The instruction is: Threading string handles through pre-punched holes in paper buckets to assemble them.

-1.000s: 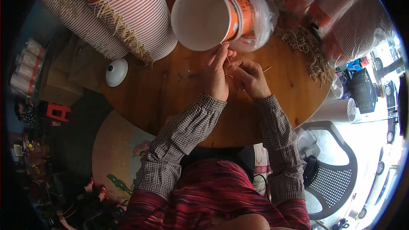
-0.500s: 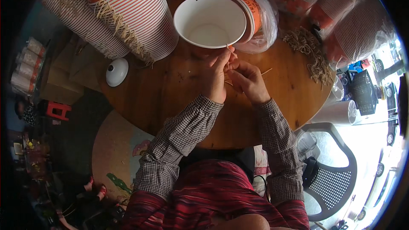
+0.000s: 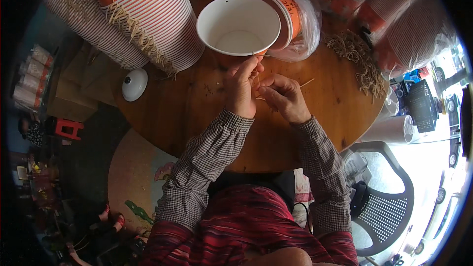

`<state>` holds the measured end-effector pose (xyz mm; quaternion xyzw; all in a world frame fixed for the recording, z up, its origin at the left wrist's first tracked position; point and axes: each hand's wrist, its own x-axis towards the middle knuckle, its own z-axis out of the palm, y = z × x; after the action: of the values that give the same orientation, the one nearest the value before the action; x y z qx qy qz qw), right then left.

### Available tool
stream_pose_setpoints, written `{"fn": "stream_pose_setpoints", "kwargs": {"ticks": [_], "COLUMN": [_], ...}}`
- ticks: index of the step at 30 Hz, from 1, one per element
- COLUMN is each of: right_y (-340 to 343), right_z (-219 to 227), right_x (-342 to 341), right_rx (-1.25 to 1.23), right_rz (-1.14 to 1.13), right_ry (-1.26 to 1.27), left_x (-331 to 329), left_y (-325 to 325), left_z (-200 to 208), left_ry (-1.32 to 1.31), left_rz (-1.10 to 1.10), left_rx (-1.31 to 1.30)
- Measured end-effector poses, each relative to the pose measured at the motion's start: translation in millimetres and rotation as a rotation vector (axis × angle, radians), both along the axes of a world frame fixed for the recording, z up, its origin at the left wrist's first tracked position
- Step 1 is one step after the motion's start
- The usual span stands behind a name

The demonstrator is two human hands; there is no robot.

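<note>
A paper bucket (image 3: pixel 237 22), white inside and orange outside, stands with its mouth toward me near the far side of the table. At its near rim my left hand (image 3: pixel 242 86) is closed, thumb and fingertips pinching a thin tan cord that comes up at the rim. Just right of it, my right hand (image 3: pixel 286 97) pinches the same cord (image 3: pixel 258 80), which runs taut between the two hands. A loose cord end shows below the right fingertips. How the cord passes through the bucket's wall is hidden by my fingers.
Tall nested stacks of buckets (image 3: pixel 162 19) with cord handles stand at the left, beside a white lid (image 3: pixel 134 84). Behind the bucket lie more buckets in clear plastic (image 3: pixel 308 29). A heap of cords (image 3: pixel 362 64) rests on the wooden table (image 3: pixel 340 113) at right, near a grey chair (image 3: pixel 389 212).
The bucket and my left hand have shifted slightly left. My right hand has drawn slightly apart from the left, and more cord shows between them.
</note>
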<state>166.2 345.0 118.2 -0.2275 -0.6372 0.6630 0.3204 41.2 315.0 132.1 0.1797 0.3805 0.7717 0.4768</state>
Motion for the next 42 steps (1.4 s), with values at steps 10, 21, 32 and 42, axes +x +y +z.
{"fn": "stream_pose_setpoints", "kwargs": {"ticks": [10, 21, 32, 42], "right_y": [4.6, 29.2, 51.9, -15.6], "right_z": [-3.5, -10.4, -31.4, -2.3], "right_x": [1.5, 20.8, 21.8, -25.5], "right_rx": [-0.079, -0.196, -0.032, 0.276], "right_rz": [0.093, -0.258, -0.665, -0.482], "right_ry": [0.019, 0.307, 0.29, 0.031], "left_x": [-6.1, -22.7, -58.9, -57.8], "left_y": [2.3, -5.5, -9.4, -3.5], "left_z": [-5.0, -5.5, -3.2, -16.8], "left_ry": [-0.063, 0.768, 0.452, 0.817], "left_rz": [-0.084, -0.616, -0.643, -0.675], "left_rx": [-0.018, -0.11, 0.112, 0.238]}}
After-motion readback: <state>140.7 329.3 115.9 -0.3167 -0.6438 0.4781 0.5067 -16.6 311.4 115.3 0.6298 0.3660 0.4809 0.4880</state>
